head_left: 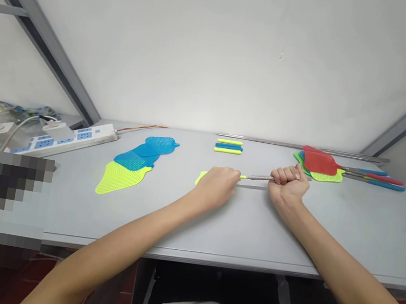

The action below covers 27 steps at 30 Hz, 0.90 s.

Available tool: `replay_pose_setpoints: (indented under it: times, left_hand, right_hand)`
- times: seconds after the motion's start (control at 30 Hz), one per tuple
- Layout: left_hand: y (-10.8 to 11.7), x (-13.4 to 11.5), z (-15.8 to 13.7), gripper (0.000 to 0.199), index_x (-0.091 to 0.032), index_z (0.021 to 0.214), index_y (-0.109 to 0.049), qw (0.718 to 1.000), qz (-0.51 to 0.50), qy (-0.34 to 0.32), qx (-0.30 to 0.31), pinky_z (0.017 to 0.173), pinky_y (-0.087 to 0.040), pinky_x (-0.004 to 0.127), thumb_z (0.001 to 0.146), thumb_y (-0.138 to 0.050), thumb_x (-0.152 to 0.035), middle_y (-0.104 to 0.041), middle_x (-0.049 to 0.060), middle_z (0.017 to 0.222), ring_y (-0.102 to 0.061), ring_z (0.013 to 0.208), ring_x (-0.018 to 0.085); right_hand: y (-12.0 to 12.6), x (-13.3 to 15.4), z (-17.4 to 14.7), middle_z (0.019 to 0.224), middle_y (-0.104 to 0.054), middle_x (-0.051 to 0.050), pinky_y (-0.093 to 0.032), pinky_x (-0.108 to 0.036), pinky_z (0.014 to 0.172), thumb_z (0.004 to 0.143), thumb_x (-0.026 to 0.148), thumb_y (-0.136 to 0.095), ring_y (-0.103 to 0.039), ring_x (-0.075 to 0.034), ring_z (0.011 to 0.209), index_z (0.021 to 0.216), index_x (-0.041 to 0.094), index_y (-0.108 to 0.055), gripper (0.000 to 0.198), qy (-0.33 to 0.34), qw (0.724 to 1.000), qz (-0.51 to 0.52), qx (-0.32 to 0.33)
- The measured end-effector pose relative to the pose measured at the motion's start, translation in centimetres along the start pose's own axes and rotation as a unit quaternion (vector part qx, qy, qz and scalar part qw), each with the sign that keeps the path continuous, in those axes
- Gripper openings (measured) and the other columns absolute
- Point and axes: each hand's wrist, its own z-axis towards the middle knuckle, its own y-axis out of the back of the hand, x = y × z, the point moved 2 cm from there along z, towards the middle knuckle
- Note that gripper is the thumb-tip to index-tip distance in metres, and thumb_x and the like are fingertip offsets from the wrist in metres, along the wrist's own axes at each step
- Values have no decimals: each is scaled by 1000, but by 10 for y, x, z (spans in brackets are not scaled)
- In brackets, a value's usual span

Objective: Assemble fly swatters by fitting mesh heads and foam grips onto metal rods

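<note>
My left hand (217,187) is closed around a yellow-green fly swatter head (200,177), hiding most of it. From that fist the narrow yellow neck points right and meets a thin metal rod (259,177). Wrapped round the rod's other end is my right hand (289,186), fingers curled. Just beyond the right hand lie finished-looking fly swatters with red (320,161), green and yellow heads, their handles (384,185) blue and red. To the left, two blue swatter heads (159,146) and a yellow one (120,180) overlap flat on the table.
Yellow and blue handle sleeves (229,146) lie at the back middle. Long metal rods (267,142) run along the wall. A white power strip (72,139) with plugs and cables sits at the left. The grey table's front edge (227,264) is close to my body.
</note>
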Motion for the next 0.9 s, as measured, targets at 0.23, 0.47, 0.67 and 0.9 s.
replay_pose_setpoints:
  times: [0.23, 0.47, 0.67, 0.9]
  left_hand:
    - [6, 4, -2, 24, -17, 76, -53, 999, 28, -16, 2, 56, -34, 28, 68, -35, -2, -57, 5, 70, -54, 65, 19]
    - [13, 11, -5, 18, -17, 74, -54, 999, 27, -15, 15, 52, -33, 26, 77, -36, -15, -58, 5, 72, -54, 63, 17]
    - [14, 5, -7, 19, -17, 74, -53, 999, 30, 21, 11, 50, -32, 25, 80, -34, -18, -58, 5, 72, -54, 63, 17]
    - [8, -6, -5, 21, -15, 70, -55, 997, 50, 56, 14, 56, -35, 29, 76, -37, -9, -59, 5, 64, -56, 60, 18]
  right_hand:
    - [2, -7, -1, 41, -5, 7, -15, -19, 29, 77, 19, -34, -8, -7, 32, 52, 18, -14, 32, -12, 1000, -2, -14]
    - [1, -10, -2, 42, -7, 8, -18, -19, 31, 78, 19, -33, -11, -7, 32, 53, 18, -18, 29, -40, 999, -17, -18]
    - [-2, -10, -4, 43, -7, 8, -17, -19, 30, 77, 21, -33, -11, -6, 32, 53, 18, -19, 28, -34, 999, -21, -25]
    - [5, -16, -6, 42, -9, 8, -19, -19, 30, 77, 18, -30, -13, -6, 32, 54, 18, -20, 25, -55, 997, -21, -58]
